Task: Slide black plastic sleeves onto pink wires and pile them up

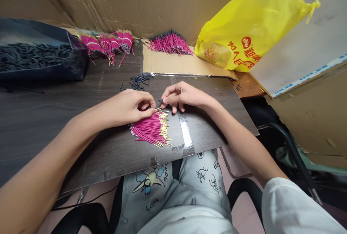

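Observation:
A fanned pile of short pink wires point(149, 129) with gold tips lies on the dark wood-grain table point(108, 154). My left hand point(135, 105) is pinched at the pile's upper edge, a pink wire between thumb and forefinger; the curled fingers hide most of that wire. Just right of it, my right hand point(180, 96) grips a small black sleeve point(160, 100) between thumb and forefinger, its other fingers loosely bent. The two sets of fingertips are close together but apart. Behind my left hand is a loose heap of black sleeves point(139, 81).
Pink wires with black ends point(170, 42) are piled on a cardboard sheet point(173, 64) at the back. Left of them lie tied wire bundles point(108, 44) and a dark bag of black sleeves point(35, 56). A yellow plastic bag point(244, 28) stands back right, against cardboard walls point(162, 2).

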A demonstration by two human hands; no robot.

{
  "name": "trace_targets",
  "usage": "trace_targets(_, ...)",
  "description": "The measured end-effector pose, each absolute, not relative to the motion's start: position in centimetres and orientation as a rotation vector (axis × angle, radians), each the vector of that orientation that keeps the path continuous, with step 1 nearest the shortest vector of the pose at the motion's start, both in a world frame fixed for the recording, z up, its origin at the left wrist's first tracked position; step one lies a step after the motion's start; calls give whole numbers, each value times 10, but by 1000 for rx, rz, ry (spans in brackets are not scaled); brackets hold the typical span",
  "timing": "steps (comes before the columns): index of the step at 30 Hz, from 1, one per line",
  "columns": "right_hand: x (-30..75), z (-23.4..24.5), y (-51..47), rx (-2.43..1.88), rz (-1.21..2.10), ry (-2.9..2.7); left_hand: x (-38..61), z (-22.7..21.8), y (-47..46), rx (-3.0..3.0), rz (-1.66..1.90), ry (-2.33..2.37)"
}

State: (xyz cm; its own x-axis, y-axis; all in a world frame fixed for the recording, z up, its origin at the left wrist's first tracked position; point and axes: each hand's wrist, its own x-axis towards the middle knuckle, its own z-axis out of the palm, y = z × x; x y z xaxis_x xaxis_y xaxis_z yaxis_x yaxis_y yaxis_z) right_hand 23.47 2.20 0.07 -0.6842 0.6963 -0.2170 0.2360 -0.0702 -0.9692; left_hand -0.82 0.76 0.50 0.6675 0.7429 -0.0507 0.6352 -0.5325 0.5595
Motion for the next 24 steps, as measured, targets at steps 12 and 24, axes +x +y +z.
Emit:
trace_targets(12,235,-2,24,-1002,1807,-1868,-9,2,10,2348,194,1112)
trace_targets(24,234,0,22,-960,1719,-1937,-6,8,5,2257,344,1082)
